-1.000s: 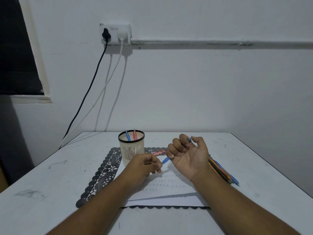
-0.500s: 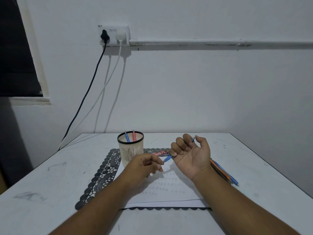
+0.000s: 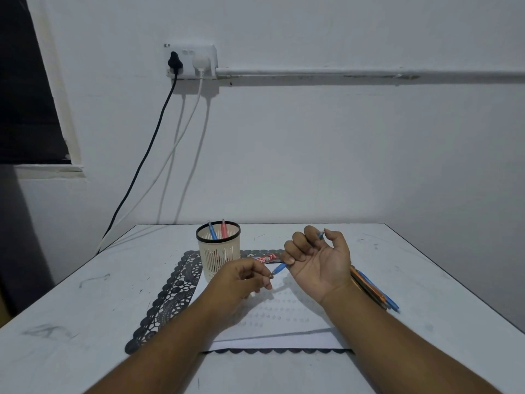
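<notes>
One blue pen (image 3: 279, 268) | right hand (image 3: 318, 263) fingers wrap it, steadying | left hand (image 3: 241, 277) fingers narrow at tip, hold unclear

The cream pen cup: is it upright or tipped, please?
Upright: the cream slotted plastic pen cup stands rim-up, blue pen and red pen poking out.

Dim, flat, grey-blue light from above and slightly left: conduit (image 3: 369, 73) and socket plate (image 3: 190, 59) drop soft shadows just below themselves, each cable (image 3: 158, 121) shows a faint twin to its right, left hand (image 3: 244, 278) and right hand (image 3: 318, 265) lay blurred shadow on the paper (image 3: 284, 322). Window (image 3: 25, 95) at far left reads solid black, and the wall beneath it goes murky. Centre fairly sharp, blue pen (image 3: 279, 268) legible; wide-lens bend tilts the window's side and splays the table (image 3: 85, 294) edges.
</notes>
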The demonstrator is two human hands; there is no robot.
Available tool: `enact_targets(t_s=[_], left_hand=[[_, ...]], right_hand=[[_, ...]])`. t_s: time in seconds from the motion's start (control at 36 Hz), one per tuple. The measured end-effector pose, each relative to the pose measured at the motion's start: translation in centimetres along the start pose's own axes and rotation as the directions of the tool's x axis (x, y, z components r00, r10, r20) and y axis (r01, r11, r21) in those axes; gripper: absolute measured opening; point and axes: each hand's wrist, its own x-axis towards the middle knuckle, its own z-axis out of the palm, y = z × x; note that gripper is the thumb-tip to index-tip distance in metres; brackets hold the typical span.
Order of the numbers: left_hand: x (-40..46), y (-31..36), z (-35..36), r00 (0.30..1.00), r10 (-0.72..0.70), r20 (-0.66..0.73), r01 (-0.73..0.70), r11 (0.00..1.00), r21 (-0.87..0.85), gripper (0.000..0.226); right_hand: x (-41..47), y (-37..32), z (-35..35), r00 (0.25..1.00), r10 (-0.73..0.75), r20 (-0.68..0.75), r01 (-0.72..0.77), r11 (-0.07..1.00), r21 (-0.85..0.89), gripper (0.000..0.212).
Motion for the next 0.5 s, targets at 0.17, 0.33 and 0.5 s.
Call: enact_targets(t_s=[0.17, 0.33, 0.5], left_hand=[[-0.03, 0.08, -0.11, 1.0, 0.003, 0.003, -0.004, 0.999, 0.037, 0.01], [-0.04, 0.11, -0.11, 1.0, 0.002, 0.002, -0.002, 0.999, 0.048, 0.01], [-0.04, 0.1, -0.09, 1.0, 0.0, 0.006, 0.0, 0.999, 0.046, 0.009]], right_hand=[[0.0, 0.1, -0.08, 1.0, -0.001, -0.001, 0.001, 1.0, -0.004, 0.028], [-0.05, -0.14, 0.0, 1.0, 0.006, 0.003, -0.006, 1.0, -0.008, 0.027], [0.04, -0.07, -0.01, 1.0, 0.014, 0.012, -0.014, 1.0, -0.018, 0.027]])
